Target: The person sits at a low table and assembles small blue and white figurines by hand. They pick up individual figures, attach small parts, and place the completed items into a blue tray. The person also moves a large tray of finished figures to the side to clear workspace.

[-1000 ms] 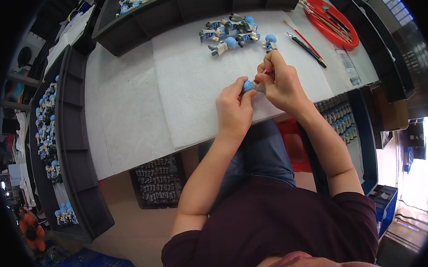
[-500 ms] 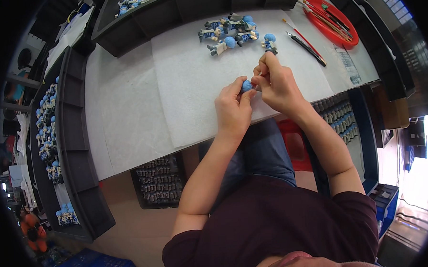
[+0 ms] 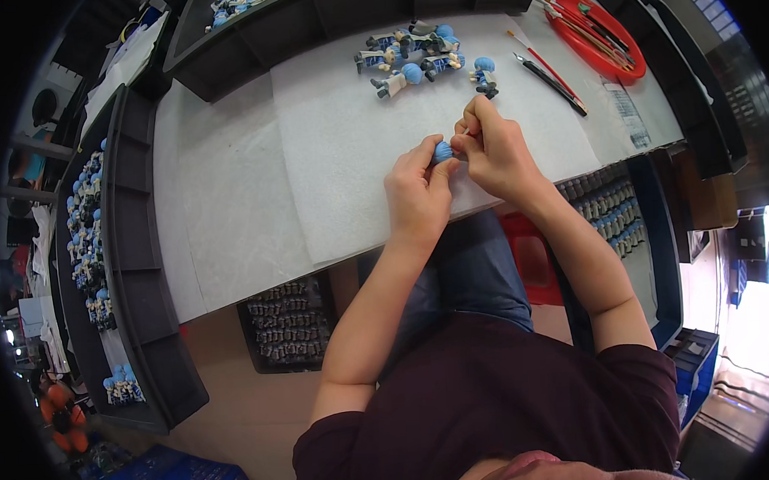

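Note:
My left hand [image 3: 417,191] is closed around a small blue-haired figurine head [image 3: 442,152], with thumb and forefinger on its sides. Just right of it, my right hand [image 3: 503,159] is pinched close to the head; whatever lies between its fingertips is too small to make out. Beyond the right hand a single blue-haired figurine [image 3: 485,77] lies on the white sheet [image 3: 338,165]. Farther left lies a loose group of several similar figurines [image 3: 411,54] in blue and white clothes with dark shoes.
A red-handled brush [image 3: 548,65] and a black pen-like tool [image 3: 552,82] lie at the right, near a red oval tray [image 3: 578,47] of brushes. Dark trays [image 3: 134,251] with figurines stand left and behind. Below the table edge are more filled trays [image 3: 290,326] and a red stool [image 3: 531,259].
The hands keep almost the same place and hold. The right fingers have shifted slightly, and the reddish spot between the hands no longer shows.

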{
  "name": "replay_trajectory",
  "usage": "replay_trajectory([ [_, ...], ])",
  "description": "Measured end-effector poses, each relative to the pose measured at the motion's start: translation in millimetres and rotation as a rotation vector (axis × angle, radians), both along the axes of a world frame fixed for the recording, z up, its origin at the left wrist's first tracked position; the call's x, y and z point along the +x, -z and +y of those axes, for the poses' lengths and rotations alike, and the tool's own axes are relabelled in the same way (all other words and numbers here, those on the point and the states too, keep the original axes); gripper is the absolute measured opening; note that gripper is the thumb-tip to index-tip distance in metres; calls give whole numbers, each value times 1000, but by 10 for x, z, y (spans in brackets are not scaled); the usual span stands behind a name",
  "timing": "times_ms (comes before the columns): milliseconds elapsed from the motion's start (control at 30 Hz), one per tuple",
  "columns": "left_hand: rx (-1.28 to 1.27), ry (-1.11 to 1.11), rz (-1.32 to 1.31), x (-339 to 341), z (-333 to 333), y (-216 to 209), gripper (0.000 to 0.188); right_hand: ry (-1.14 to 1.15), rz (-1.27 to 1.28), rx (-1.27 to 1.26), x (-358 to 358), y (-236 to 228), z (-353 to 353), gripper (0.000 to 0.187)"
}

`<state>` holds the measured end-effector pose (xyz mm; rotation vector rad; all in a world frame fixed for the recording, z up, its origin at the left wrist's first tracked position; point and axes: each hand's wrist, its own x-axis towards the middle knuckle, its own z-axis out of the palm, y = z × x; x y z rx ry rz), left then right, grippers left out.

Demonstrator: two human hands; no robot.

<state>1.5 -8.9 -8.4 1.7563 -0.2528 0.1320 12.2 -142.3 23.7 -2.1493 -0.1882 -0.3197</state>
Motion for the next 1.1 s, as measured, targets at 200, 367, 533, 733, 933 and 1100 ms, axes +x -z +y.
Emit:
replay_trajectory([
  [200, -284, 77, 138, -25, 17, 2, 31, 266, -179, -26, 241, -93, -341, 22],
  [367, -323, 133, 174, -4, 44, -79, 33, 414, -218, -187, 418, -34, -888, 22],
  [533, -419, 167, 190, 16, 101, -98, 35, 391, -689, -611, 341, -90, -869, 26],
  [733, -489, 174, 174, 22, 116, -95, 37, -117, 286, 427, -213, -93, -374, 31],
  [933, -553, 197, 194, 39, 164, -87, 34, -211, 242, 654, -187, 61, -192, 42],
  [1100, -683, 111, 265, 60, 122, -150, 35, -139, -19, 492, -203, 209, -76, 55],
])
